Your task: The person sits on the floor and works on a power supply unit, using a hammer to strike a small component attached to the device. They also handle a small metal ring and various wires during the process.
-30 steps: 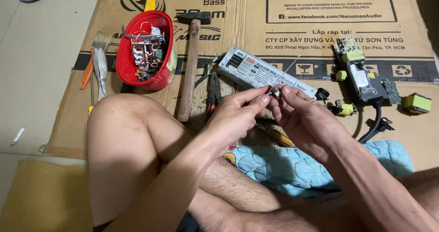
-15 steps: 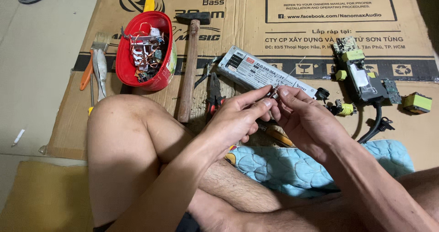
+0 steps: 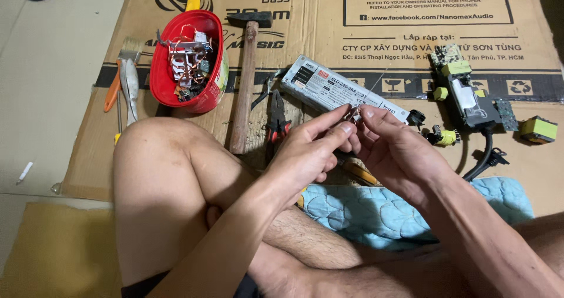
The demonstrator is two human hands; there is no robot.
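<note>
**Hands and bench items on cardboard sheet**

Left hand (image 3: 305, 154) and right hand (image 3: 396, 151): fingertips pinched together on a small thin metal wire piece (image 3: 354, 113), held above the long silver rectangular power-supply unit (image 3: 343, 92). Beside it: red-handled pliers (image 3: 276, 122), wooden-handled hammer (image 3: 244, 86), red plastic bowl of scrap parts (image 3: 161, 69). Right: black-and-yellow dismantled circuit assembly (image 3: 467, 95). Below: blue quilted cloth (image 3: 376, 213).
</note>
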